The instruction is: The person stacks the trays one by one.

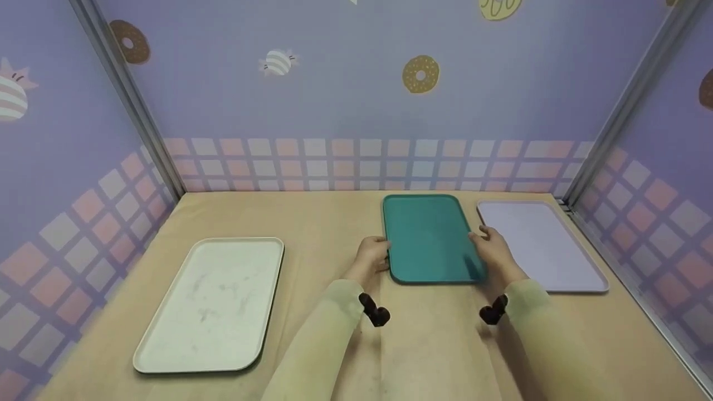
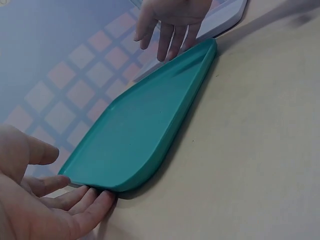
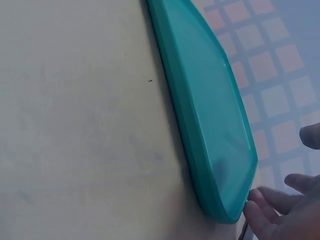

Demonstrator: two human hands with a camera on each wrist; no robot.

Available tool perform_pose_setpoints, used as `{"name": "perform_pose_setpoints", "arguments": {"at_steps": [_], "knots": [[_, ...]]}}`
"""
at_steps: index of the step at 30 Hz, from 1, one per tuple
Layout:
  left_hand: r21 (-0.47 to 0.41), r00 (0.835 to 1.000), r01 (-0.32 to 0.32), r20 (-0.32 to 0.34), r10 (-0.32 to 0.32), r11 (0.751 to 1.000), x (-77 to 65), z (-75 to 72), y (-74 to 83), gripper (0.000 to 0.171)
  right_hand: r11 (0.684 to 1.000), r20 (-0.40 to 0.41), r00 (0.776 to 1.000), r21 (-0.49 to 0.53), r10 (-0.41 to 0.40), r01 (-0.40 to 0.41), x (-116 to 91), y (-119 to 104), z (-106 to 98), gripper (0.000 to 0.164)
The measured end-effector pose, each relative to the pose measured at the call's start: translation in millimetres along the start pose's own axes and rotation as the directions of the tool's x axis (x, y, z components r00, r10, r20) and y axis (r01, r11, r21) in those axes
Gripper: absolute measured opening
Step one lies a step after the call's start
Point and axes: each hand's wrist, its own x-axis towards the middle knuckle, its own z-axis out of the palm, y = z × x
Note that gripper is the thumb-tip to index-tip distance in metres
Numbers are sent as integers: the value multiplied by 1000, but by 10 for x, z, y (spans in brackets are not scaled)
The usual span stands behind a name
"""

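A teal rectangular tray [image 1: 428, 239] lies on the table between my two hands. My left hand [image 1: 370, 256] is at its left edge; in the left wrist view the fingertips [image 2: 102, 197] touch the rim from below, and the thumb stands apart from it. At the opposite edge is my right hand [image 1: 494, 250]. Its fingertips [image 3: 253, 195] meet the rim in the right wrist view, while the thumb is raised away. Both hands have loosely extended fingers.
To the right, close beside the teal tray, lies a pale lilac tray [image 1: 537, 239]. A white tray [image 1: 223, 295] with faint grey marks rests on the left of the beige table [image 1: 328, 217]. Patterned walls [image 1: 356, 111] with metal corner posts enclose the back and sides.
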Motion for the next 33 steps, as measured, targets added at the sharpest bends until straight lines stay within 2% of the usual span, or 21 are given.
{"name": "perform_pose_setpoints", "arguments": {"at_steps": [5,9,12,19,24,27,30,33], "knots": [[-25,1000,5,11,-5,1000,7,-29,-16,48,995,20,1000,-100,-20,21,12,-1,43,67],[-35,1000,7,21,-6,999,-1,-50,-16,49,967,16,998,-250,-53,55,35,-9,105,65],[-47,1000,10,27,-8,999,-2,-58,-17,50,953,0,999,-301,-49,47,60,-23,137,62],[-59,999,8,33,-6,998,-17,-61,-16,48,985,3,1000,-172,4,-3,103,-11,86,59],[-65,1000,17,23,-16,998,-6,-49,-7,47,994,-8,1000,-110,22,-23,124,-8,19,58],[-78,1000,27,14,-26,997,-8,-49,-9,47,998,13,998,-34,60,-60,129,-6,-31,60],[-82,999,37,8,-37,996,-11,-62,-13,46,989,65,991,85,114,-120,129,3,-70,62],[-77,999,45,6,-45,996,-7,-89,-15,45,963,114,981,201,157,-178,112,9,-86,64]]}}
